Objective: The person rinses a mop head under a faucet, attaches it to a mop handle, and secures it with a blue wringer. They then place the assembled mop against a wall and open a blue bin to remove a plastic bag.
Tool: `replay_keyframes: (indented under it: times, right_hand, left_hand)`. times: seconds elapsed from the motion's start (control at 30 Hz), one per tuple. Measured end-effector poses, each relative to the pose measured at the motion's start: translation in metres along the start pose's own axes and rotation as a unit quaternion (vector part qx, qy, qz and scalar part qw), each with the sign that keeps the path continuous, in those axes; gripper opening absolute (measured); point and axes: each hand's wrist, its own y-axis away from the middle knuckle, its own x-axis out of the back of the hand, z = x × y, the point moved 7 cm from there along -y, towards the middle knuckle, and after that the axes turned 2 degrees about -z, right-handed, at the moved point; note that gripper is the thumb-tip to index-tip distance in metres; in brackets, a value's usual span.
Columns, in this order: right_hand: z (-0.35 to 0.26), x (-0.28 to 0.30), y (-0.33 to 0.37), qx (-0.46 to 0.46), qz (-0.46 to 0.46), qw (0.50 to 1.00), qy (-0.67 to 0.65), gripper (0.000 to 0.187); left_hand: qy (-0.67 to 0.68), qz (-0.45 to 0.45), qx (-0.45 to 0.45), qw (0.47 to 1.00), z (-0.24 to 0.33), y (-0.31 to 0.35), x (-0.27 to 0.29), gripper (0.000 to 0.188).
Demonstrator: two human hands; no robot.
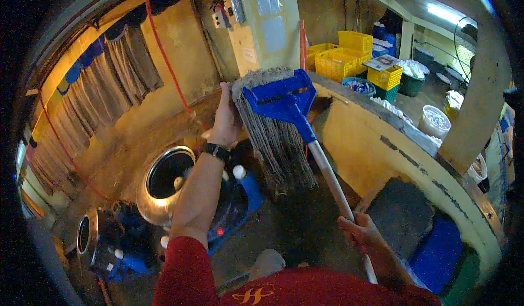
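A yellow letter-like emblem [252,295] marks the red shirt [333,290].

Wide head-worn fisheye view, downward and forward, near the mop [296,109].

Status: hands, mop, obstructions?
Right hand gripping mop handle. Left hand beside mop strands, contact unclear. Mop head raised, strands hanging. Metal drum behind left forearm.

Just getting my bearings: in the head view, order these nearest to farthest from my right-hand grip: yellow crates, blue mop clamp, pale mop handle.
1. Pale mop handle: held in your right-hand grip.
2. Blue mop clamp: at the handle's far end, ahead and left.
3. Yellow crates: farthest, beyond the low wall, upper right.
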Motion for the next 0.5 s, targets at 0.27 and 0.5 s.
replay_keyframes:
  times: [0.27,0.5]
  right_hand:
    - [-0.091,-0.005,-0.149,-0.006,0.019,0.997,-0.074,0.033]
    - [-0.182,-0.025,-0.262,0.034,0.023,0.992,-0.118,0.031]
  left_hand:
    - [-0.302,0.024,-0.123,0.945,0.047,-0.180,0.052,0.030]
    - [-0.110,-0.050,-0.066,0.991,0.038,-0.362,0.103,0.025]
